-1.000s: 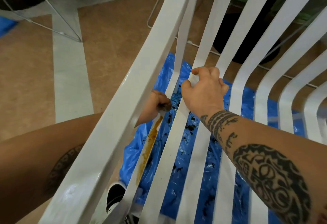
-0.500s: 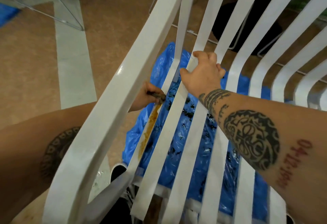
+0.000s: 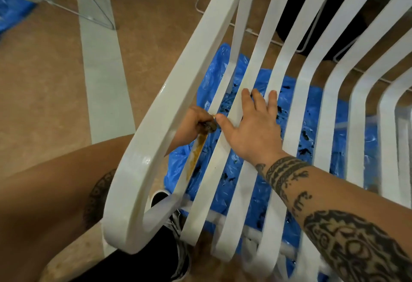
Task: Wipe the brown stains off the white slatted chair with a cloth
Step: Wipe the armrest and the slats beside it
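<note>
The white slatted chair (image 3: pixel 165 108) fills the view, seen from behind its wide left frame. A brown-orange stain (image 3: pixel 196 154) runs down the leftmost thin slat. My left hand (image 3: pixel 196 123) reaches under the frame and pinches a small dark, soiled cloth (image 3: pixel 208 126) against the top of that stain. My right hand (image 3: pixel 252 130) lies flat across two slats beside it, fingers straight and spread, thumb close to the cloth. A faint yellowish smear shows on the slat above my right fingers.
A blue plastic sheet (image 3: pixel 301 139) with dark specks lies on the floor under the chair. Wire legs of other furniture (image 3: pixel 89 12) stand at the upper left. My black-trousered leg and shoe (image 3: pixel 160 199) are below the frame.
My right hand has let go of the slat it gripped and now lies flat with fingers spread. The left hand with the cloth stays at the top of the stain.
</note>
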`<state>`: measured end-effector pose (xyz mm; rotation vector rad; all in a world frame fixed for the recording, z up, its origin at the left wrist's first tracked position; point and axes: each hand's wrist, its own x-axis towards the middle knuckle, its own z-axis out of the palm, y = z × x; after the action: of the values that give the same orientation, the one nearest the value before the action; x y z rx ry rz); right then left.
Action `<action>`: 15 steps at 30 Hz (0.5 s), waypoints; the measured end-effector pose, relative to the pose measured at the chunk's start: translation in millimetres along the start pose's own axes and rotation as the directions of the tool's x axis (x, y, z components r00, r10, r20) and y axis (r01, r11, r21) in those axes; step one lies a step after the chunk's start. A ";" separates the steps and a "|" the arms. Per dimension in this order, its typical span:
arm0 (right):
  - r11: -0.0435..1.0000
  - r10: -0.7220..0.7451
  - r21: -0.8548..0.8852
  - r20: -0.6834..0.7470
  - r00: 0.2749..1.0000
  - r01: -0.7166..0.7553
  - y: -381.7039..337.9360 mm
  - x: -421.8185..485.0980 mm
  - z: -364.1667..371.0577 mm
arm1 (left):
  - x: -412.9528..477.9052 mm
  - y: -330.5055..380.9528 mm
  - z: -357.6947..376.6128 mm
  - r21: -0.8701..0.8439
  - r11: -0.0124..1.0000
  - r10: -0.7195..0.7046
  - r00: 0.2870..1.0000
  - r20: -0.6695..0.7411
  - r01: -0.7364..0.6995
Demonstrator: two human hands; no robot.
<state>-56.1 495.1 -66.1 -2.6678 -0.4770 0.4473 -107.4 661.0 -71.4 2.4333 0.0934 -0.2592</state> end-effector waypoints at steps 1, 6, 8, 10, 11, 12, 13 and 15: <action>1.000 -0.005 0.012 -0.009 1.000 0.005 0.3 1.1 0.6 | -1.6 -1.3 -0.7 0.037 0.999 -0.022 0.999 0.040 0.021; 0.997 -0.011 0.082 -0.036 0.999 0.014 3.8 1.8 0.8 | -12.6 -1.9 -16.6 -0.009 0.989 -0.140 0.954 0.266 0.148; 0.995 -0.011 0.098 -0.044 0.999 0.015 4.3 1.1 0.5 | -4.8 0.1 -19.0 -0.115 0.966 -0.216 0.966 0.140 0.233; 0.995 -0.010 0.103 -0.042 0.999 0.015 5.4 1.2 0.5 | 7.6 11.9 -15.5 -0.279 0.926 -0.264 0.964 0.003 0.254; 0.994 -0.006 0.110 -0.041 0.999 0.010 5.2 1.1 1.0 | 12.8 15.9 -11.7 -0.315 0.919 -0.264 0.964 -0.044 0.237; 0.993 -0.003 0.114 -0.043 0.999 0.008 4.6 1.4 1.8 | 21.0 19.6 -7.4 -0.295 0.934 -0.241 0.966 -0.097 0.203; 0.994 -0.001 0.113 -0.050 0.999 0.006 4.2 1.3 2.2 | 29.9 19.3 -2.4 -0.248 0.955 -0.201 0.970 -0.136 0.163; 0.995 0.001 0.098 -0.067 0.998 0.005 4.4 1.8 2.5 | 44.6 13.3 4.8 -0.119 0.985 -0.133 0.988 -0.083 0.123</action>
<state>-54.3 492.8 -70.6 -2.5782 -0.4268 0.3699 -62.8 647.8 -76.0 2.3282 0.2981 -0.1956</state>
